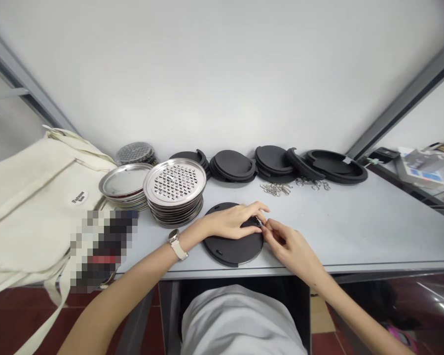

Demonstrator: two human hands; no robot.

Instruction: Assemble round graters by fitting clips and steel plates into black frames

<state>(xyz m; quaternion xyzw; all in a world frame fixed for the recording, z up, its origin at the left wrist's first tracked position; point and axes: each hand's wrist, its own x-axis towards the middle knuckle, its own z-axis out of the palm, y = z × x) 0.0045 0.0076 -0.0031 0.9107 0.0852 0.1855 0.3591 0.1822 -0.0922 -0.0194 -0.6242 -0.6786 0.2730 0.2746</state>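
- Head view shows our left hand (234,220) laid flat across a black round disc (232,244) near the front edge of the grey surface (355,227), fingers spread and pressing down on it.
- Our right hand (289,245) meets it at the disc's right rim, fingertips (268,228) pinched around something small; what it is we cannot tell, since it is too tiny to make out.
- We judge the disc light and fairly stiff, probably matte rubber or plastic, so it should not slip; a bright metal edge shows beneath its front rim.
- Best hold seems to be the rim, with the other palm steadying the top.
- Behind the disc stand a stack of perforated steel plates (175,190) and a stack of plain steel trays (124,185).
- Further back lie black lids (277,160) in piles, with small metal clips (277,189) scattered before them.
- A cream cloth bag (29,197) rests at the left.
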